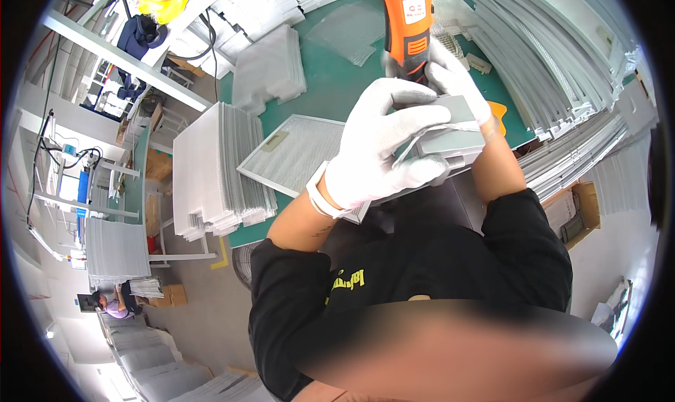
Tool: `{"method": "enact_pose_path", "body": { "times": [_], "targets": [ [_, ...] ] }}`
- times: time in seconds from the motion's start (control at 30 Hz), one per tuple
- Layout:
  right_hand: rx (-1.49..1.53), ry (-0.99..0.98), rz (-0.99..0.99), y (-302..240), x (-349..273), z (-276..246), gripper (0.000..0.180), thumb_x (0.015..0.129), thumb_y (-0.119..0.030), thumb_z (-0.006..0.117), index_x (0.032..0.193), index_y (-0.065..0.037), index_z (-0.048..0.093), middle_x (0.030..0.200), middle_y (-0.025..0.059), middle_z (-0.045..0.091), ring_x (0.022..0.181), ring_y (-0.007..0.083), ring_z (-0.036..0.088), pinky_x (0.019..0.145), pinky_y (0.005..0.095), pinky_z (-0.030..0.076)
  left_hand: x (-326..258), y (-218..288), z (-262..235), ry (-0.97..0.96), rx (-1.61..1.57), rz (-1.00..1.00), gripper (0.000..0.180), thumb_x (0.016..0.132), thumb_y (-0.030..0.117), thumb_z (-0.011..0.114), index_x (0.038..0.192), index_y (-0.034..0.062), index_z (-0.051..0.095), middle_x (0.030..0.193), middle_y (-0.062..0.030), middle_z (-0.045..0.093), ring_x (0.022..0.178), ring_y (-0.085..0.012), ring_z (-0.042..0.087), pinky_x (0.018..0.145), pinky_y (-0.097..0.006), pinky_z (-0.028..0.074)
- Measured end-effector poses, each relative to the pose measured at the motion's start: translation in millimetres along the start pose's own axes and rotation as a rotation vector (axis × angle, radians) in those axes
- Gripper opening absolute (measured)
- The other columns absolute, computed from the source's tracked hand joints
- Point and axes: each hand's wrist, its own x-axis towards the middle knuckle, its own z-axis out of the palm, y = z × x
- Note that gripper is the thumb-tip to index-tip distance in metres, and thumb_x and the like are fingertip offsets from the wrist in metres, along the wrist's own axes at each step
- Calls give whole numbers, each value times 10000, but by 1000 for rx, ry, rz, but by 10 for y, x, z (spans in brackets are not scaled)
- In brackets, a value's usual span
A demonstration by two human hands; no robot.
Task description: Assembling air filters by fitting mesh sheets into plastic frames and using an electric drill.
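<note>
My left hand point(390, 135), in a white glove, has its fingers curled round a grey box-shaped block point(457, 138) with rounded edges. Behind it, my gloved right hand point(453, 75) is closed round the dark lower part of an orange and black handheld power tool point(409, 26). Most of the right fingers are hidden. The block sits just below the tool; whether the two are joined I cannot tell. Below my left hand, a framed metal mesh panel point(299, 152) lies tilted on the green table point(327, 93).
Stacked mesh panels point(218, 170) stand at the left table edge. Thin sheets point(271, 68) lie farther back. Long curved-looking stacks of panels point(541, 57) line the right. A yellow object point(498, 114) is by my right forearm. Another person point(119, 300) is far off at lower left.
</note>
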Motion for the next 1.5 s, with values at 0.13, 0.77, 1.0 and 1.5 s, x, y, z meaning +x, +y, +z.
{"method": "enact_pose_path", "body": {
  "times": [0.13,0.77,1.0,1.5],
  "targets": [
    [-580,-26,-577,-521,-103,-112,305,867,-256,642,1064,-24,664,1098,93,622,1002,173,589,918,315,459,-1,-6,34,80,179,85,541,789,429,757,1126,13,676,1134,-187,599,1007,-301,616,855,-373,512],
    [-80,27,-476,-76,-364,256,157,1065,-222,411,1073,-68,440,1021,72,472,971,210,484,952,401,432,-120,-214,303,313,311,126,551,756,386,724,1173,51,594,1120,-160,553,1020,-331,525,897,-442,441],
    [264,360,-467,33,-347,504,180,1077,-319,420,1016,-153,457,889,-19,424,921,163,446,957,412,409,-122,-216,310,337,265,78,395,843,293,587,1143,37,586,1115,-175,541,1062,-298,520,933,-410,437],
    [310,479,-546,107,-518,482,421,1010,-411,532,1272,-86,474,1142,93,548,1133,270,520,1096,508,359,13,-104,101,430,141,-99,288,634,135,639,897,18,653,842,-110,593,792,-280,564,749,-358,463]
  ]
}}
